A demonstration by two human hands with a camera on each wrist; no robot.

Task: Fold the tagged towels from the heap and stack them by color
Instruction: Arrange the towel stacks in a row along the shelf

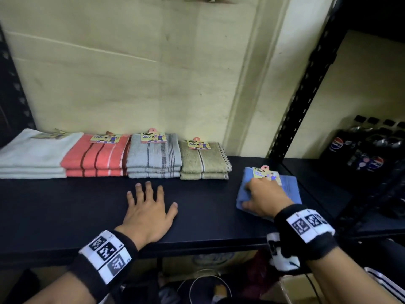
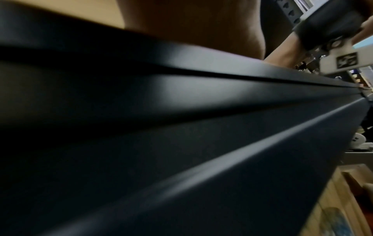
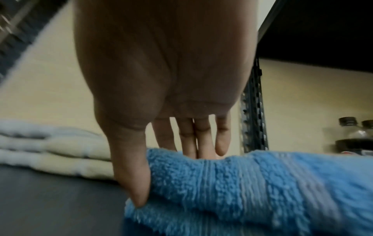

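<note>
Black shelf (image 1: 65,207), left hand (image 1: 149,213) spread flat, right hand (image 1: 266,197) pinching blue towel (image 1: 291,189) near right edge.

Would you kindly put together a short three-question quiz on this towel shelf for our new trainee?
1. True or false: the left hand lies flat with spread fingers on the black shelf, holding nothing.
2. Which towel does the right hand hold? A) grey stack B) blue towel C) coral stack
3. Fill in: counting from the left, the row at the back runs white stack, coral, grey, then ____ stack.

Key: 1 true; 2 B, the thumb is at its edge and the fingers lie over the top in the right wrist view; 3 olive.
</note>
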